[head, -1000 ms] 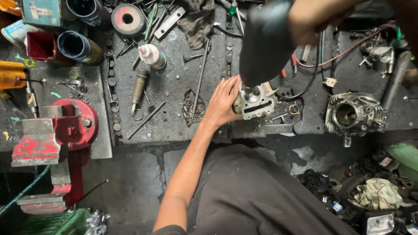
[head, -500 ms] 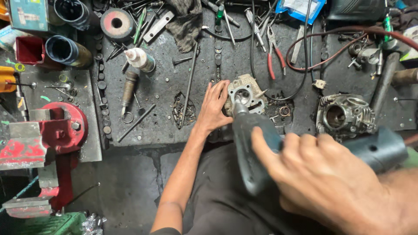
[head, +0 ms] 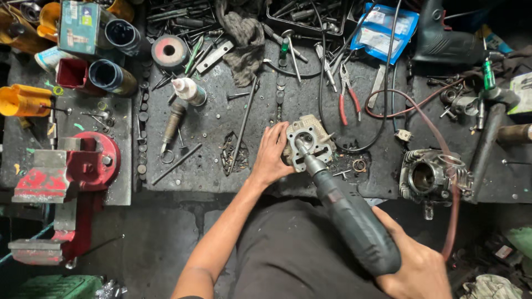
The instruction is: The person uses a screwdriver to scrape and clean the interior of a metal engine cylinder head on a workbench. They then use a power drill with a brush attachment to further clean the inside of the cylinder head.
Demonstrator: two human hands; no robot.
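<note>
Grimy and dark, the metal desk (head: 210,124) runs across the whole view, strewn with tools and loose parts, and the person sits before it in dark clothing. Largest on it is one red bench vise (head: 66,177) at the left edge, its jaws pointing toward the person. One dark-green power tool (head: 349,213) slants up from the lower right, its tip set into the bore of the grey engine cylinder (head: 308,143) that lies near the desk's front edge, at the middle. The right hand (head: 413,263) is clamped around the rear of the power tool's body, low in the picture and well apart from the cylinder. The left hand (head: 271,155) lies flat with fingers spread, pressed against the cylinder's left side, touching it. A second engine part (head: 429,177), round-mouthed and finned, sits to the right, with a reddish hose (head: 451,182) curving over it. One dark drill (head: 449,41) lies at the top right. A teal rectangular carton (head: 80,27) stands at the top left, a red square tin (head: 72,75) below it, and beside them two dark tubes (head: 113,77) lie open-ended. A flat blue packet (head: 385,33) with pale labels lies at the top, right of centre. One yellow can (head: 25,99) lies at the far left. One pair of red-handled pliers (head: 348,99) lies above the cylinder, and one small white bottle (head: 188,91) lies to its left.
</note>
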